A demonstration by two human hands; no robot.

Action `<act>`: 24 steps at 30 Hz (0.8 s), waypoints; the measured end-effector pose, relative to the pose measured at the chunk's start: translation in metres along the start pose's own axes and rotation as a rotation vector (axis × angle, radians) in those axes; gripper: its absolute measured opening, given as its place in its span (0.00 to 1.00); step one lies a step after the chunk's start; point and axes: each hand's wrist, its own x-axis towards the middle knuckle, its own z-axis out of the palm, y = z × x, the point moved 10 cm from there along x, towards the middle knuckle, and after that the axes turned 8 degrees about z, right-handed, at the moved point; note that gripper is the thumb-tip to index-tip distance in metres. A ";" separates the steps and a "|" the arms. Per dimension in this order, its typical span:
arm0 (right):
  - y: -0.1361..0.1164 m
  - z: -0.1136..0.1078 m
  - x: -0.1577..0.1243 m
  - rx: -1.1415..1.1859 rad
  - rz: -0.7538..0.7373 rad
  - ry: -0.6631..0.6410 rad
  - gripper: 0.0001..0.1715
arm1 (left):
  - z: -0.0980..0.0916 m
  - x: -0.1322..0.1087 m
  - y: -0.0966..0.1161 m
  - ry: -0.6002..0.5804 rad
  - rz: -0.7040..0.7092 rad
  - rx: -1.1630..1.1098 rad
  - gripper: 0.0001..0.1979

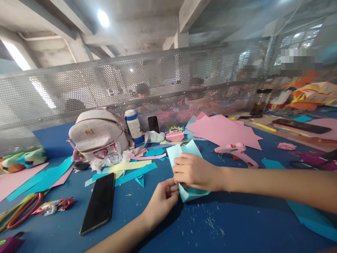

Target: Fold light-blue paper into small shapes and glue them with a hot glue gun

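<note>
A folded piece of light blue paper (195, 194) stands on the blue table in front of me, its upper flaps raised and its lower end shaped like an open box corner. My right hand (196, 172) lies over its middle with the fingers curled onto the paper. From the left, my left hand (163, 196) grips the paper's lower left edge, thumb and fingers closed together. The right hand hides much of the folds. Just beyond, to the right, a pink glue gun (238, 151) lies on its side.
A black phone (98, 203) lies left of my hands, near blue and yellow paper strips (131, 166). Behind stand a pale backpack (97, 130), a white-and-blue bottle (133, 126) and pink paper sheets (223, 130). A perforated metal screen (158, 70) crosses the back, with people beyond.
</note>
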 end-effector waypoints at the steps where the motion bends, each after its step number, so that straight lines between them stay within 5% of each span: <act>1: 0.002 0.001 0.001 0.008 0.023 -0.020 0.04 | 0.001 0.000 0.001 -0.001 0.002 -0.006 0.13; 8: 0.016 0.007 0.004 0.075 0.135 -0.089 0.16 | 0.006 -0.004 0.007 -0.031 -0.019 -0.063 0.14; 17: 0.020 -0.007 0.007 -0.026 0.194 -0.015 0.22 | -0.004 -0.001 0.009 0.037 0.010 -0.055 0.22; 24: 0.023 -0.007 0.011 0.154 0.224 0.043 0.12 | -0.020 -0.001 0.006 0.148 0.031 0.138 0.25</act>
